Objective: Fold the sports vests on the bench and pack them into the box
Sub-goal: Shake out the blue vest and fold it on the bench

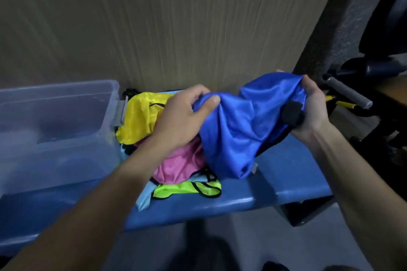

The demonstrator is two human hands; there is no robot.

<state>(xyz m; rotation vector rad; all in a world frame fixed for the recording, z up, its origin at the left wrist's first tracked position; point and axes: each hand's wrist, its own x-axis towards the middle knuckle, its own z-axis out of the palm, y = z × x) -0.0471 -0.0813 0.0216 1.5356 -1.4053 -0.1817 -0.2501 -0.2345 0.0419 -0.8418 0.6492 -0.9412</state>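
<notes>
— Blue bench (286,174) against corrugated wall. Blue vest (233,130) at 1 o'clock, bunched, both ends clutched: left hand (182,114), right hand (312,108).

— Handling?

— Likely light, limp, slippery; better pinched at shoulder seams. Box (66,103) at 9 o'clock.

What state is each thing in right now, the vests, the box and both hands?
Blue vest: bunched, held up by both hands.
Left hand: grips it.
Right hand: grips it.
Yellow vest, pink vest, green vest: crumpled, piled on bench.
Box: open.
</notes>
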